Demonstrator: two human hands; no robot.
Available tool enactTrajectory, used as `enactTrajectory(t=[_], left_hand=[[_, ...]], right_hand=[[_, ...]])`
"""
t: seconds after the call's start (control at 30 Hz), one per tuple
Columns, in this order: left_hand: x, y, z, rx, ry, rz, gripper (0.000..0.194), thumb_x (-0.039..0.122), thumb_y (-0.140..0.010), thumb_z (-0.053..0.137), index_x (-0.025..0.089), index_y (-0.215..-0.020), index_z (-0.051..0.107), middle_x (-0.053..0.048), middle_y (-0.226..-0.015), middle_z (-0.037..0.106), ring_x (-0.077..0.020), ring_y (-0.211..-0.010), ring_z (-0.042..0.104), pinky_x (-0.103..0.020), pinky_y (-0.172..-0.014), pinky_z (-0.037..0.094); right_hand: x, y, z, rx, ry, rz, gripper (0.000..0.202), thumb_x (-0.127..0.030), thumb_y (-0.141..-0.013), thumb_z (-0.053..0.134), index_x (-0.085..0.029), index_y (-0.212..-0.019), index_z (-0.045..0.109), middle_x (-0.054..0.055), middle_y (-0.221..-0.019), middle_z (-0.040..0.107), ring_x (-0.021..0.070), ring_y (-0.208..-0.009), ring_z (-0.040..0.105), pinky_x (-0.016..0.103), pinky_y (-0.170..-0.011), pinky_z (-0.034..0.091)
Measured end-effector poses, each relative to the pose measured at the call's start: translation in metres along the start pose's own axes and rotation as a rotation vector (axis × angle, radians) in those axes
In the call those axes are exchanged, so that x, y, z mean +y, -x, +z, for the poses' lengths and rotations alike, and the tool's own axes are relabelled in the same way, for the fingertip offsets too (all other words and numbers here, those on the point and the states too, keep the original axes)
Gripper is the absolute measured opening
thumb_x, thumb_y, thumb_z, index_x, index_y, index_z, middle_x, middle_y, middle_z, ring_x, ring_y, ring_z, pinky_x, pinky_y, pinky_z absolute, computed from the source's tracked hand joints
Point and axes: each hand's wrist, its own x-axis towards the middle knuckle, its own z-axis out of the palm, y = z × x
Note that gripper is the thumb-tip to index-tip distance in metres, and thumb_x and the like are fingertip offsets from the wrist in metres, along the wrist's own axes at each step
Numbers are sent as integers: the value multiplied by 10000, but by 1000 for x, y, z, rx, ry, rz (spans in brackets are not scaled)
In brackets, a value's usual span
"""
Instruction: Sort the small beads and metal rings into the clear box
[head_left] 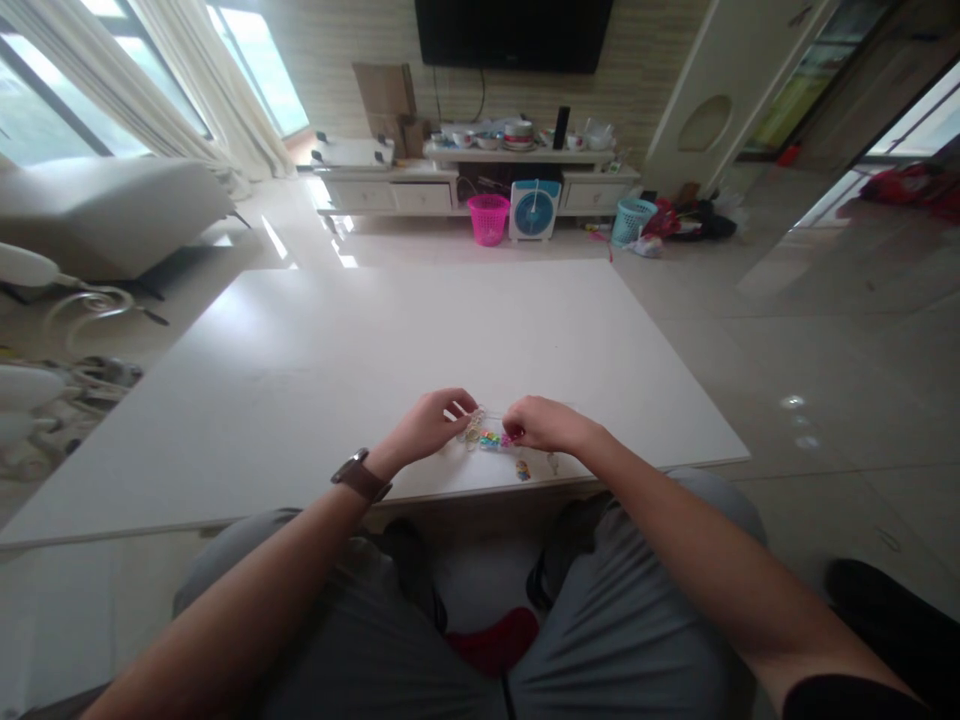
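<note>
- The tabletop (420,330) is white and wide; the small things lie at its near edge, slightly right of the middle.
- Small colourful pieces (490,438), in green, yellow, orange and blue, sit between the two hands, in what looks like a clear holder; pink pieces (506,439) are at their right end.
- The left hand (431,425) is at the left of the pieces, its thumb and fingers curved and parted, with the tips at a cluster of pale and gold-coloured rings (472,431). Whether it grips any of them cannot be told.
- The right hand (546,424) is at the right, fingers curled down and drawn together at the pink pieces; whether they pinch one is hidden.
- A small yellow-and-blue figure (523,469) lies nearer the edge, below the right hand, apart from both hands.
- A small metallic item (553,462), too small to make out, lies right of the figure.
- A watch (361,475) with a brown strap is on the left wrist.
- Beyond the tabletop, a pink basket (488,220) stands just left of a blue-and-white fan (534,210).
</note>
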Motion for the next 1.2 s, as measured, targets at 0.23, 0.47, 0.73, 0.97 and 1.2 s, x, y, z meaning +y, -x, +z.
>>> enactTrajectory(t=[0.23,0.47,0.73,0.97,1.2], left_hand=[[-13,0,-13,-23,-377,25,195,187,-812,515,185,-913,682,-40,-816,689,-154,-717,631,-252,-652,486],[-27,-2,-17,-73,-478,-29,205,206,-802,517,187,-892,699,-50,-834,705,-173,-734,640,-268,-671,475],[-34,-1,-20,-146,-529,-67,229,149,-763,511,186,-871,710,-54,-833,720,-178,-744,652,-270,-690,478],[-42,0,-14,-217,-509,-131,203,220,-701,675,175,-895,715,-56,-887,716,-190,-752,650,-278,-692,493],[-41,-2,-11,-262,-497,-82,196,57,-657,584,167,-781,689,-27,-739,679,-170,-696,613,-264,-646,445]], right_hand=[[2,-8,6,-65,33,7,182,-134,-755,622,-179,-826,783,70,-802,746,141,-675,607,230,-584,337],[-1,-12,7,-115,79,-5,246,-182,-774,593,-195,-899,804,91,-856,763,164,-730,645,246,-587,335],[-6,-8,5,-73,81,4,180,-190,-786,628,-191,-867,788,77,-850,752,165,-751,643,246,-595,336],[-1,-1,-2,27,37,32,207,-183,-793,630,-184,-948,768,69,-881,742,161,-780,628,239,-653,376],[0,2,-7,40,41,17,200,-182,-807,617,-190,-952,754,65,-892,739,177,-818,632,255,-671,363]])
